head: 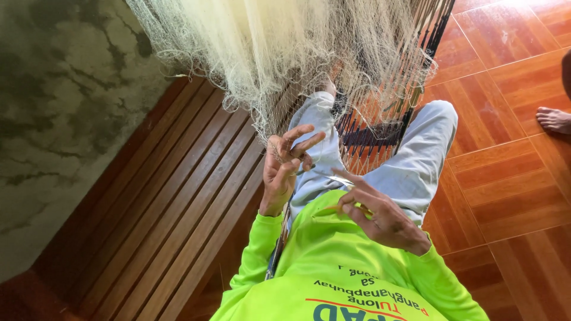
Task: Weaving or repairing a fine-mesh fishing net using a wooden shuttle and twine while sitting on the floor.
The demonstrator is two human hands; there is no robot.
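A pale, fine-meshed fishing net (279,53) hangs in a bunch from above and drapes over my knees in light grey trousers (416,160). My left hand (285,169) is raised at the net's lower edge, with thumb and forefinger pinching a strand of mesh and the other fingers spread. My right hand (377,217) is lower, just above my neon green shirt (333,261). It grips a thin, flat, yellowish netting needle (340,207) whose slim tip points toward the left hand. A fine thread seems to run between the two hands.
A brown slatted wooden bench (172,208) runs diagonally on the left beside a stained grey concrete surface (59,107). Orange-red floor tiles (505,196) fill the right side. Another person's bare foot (554,119) is at the right edge. Dark and orange cords (375,137) stretch between my legs.
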